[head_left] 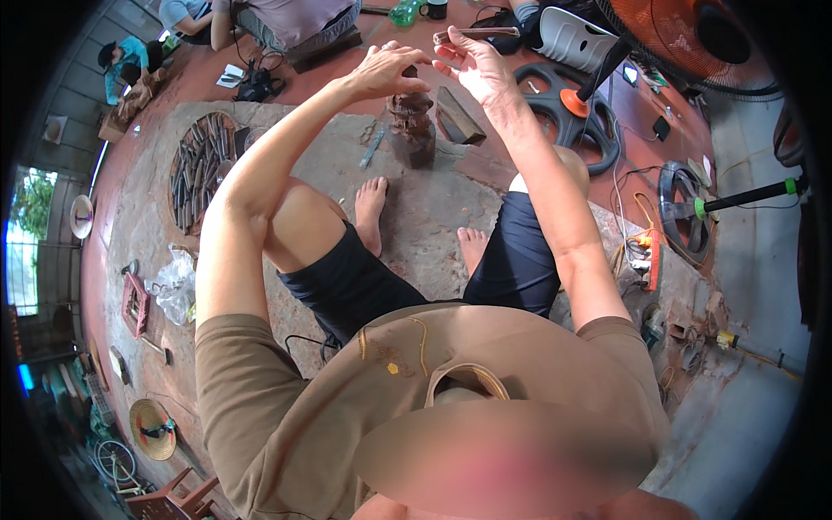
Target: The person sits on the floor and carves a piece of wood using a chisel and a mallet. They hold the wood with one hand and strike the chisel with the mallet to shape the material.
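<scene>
1. Brown shirt (563, 373) is filling the foreground; navy shorts (338, 277) and bare feet (370, 208) are showing beyond it.
2. Grey slab (433, 251) is forming the working surface, with red floor (199, 87) extending past its upper edge.
3. Other people (295, 17) are sitting beyond that edge; an orange fan (650, 35) is standing past the upper right corner, near a pale wall (754, 277).
4. Round basket (184, 143), near the slab's upper left corner, is holding many dark rods (204, 165).
5. Reddish crate (134, 303) and clear plastic bag (176, 277) are lying toward the left edge; their contents are not showing distinctly.
6. Dark ridged block (412, 130) is standing upright near the upper edge, with a wooden wedge (458, 117) lying just right of it.
7. Left hand (386, 71) is hovering at the block's top, thumb apart from fingers; whether it is gripping, one cannot tell.
8. Right hand (477, 74) is pinching a thin brown strip (494, 33), raised to the right of the left hand.
</scene>
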### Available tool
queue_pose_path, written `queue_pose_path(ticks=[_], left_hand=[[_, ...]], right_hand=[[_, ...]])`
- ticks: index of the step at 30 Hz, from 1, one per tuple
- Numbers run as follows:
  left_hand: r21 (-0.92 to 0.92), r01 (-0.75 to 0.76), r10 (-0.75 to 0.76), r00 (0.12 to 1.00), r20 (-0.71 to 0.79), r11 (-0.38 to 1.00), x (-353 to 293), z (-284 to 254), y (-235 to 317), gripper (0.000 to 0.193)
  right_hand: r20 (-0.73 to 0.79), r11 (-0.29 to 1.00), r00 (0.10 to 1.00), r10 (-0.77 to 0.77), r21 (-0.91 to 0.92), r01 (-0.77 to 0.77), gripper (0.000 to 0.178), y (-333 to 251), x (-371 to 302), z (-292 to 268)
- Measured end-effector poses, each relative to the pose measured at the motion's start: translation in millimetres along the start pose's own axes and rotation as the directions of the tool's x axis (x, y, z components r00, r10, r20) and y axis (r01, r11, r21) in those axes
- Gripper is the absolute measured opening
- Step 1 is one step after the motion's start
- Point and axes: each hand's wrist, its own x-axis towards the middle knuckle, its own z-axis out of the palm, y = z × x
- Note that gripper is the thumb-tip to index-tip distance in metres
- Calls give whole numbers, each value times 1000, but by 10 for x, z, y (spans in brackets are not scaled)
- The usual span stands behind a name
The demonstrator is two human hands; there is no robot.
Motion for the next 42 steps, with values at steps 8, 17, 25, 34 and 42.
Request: queue_pose_path(ticks=[8, 17, 25, 34, 42], left_hand=[[-670, 149, -208, 978, -8, 728, 6, -407, 150, 43], [-706, 209, -322, 946, -28, 676, 0, -525, 303, 27], [-756, 138, -287, 955, -69, 640, 63, -568, 418, 22], [-775, 153, -263, 965, -19, 614, 66, -604, 444, 23], [-724, 225, -309, 951, 18, 652, 20, -592, 424, 20]], right_hand=[[-54, 991, 990, -127, -54, 124, 20, 10, -5, 13], [14, 973, 989, -149, -175, 149, 17, 63, -98, 184], [-81, 982, 986, -143, -138, 131, 16, -3, -121, 120], [-100, 982, 984, -150, -132, 137, 16, -47, -116, 102], [-122, 985, 981, -153, -98, 142, 12, -163, -106, 1]])
